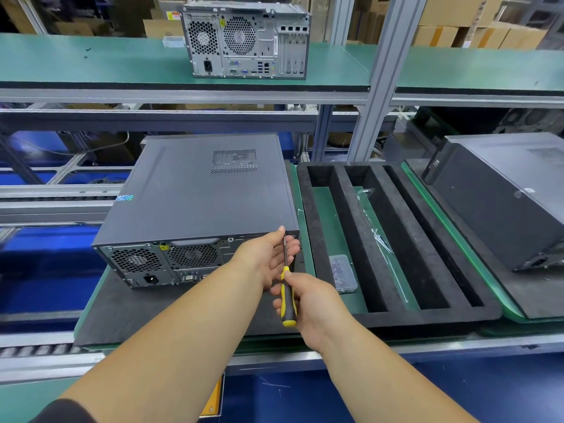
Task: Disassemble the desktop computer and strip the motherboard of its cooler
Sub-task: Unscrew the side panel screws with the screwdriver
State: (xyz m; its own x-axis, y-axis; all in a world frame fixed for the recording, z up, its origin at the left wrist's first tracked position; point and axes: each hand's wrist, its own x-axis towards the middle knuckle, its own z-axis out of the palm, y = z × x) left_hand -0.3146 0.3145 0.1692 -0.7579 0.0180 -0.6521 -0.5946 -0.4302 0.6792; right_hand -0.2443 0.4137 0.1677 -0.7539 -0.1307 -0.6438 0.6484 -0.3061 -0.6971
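Centre frame: right hand (308, 303) grips a rubbery yellow-black screwdriver (287, 296); left hand (268, 254), fingers straight, steadies its steel shaft against the boxy matte-grey computer (198, 196).

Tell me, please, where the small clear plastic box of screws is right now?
In the head view, the clear plastic box lies right of centre in the black foam tray's leftmost slot, near its front end, just right of the right hand.

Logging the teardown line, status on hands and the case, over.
Right hand grips screwdriver, tip at rear top corner of desktop computer. Left hand open, steadying the shaft. Side panel still on. Nothing blocking.
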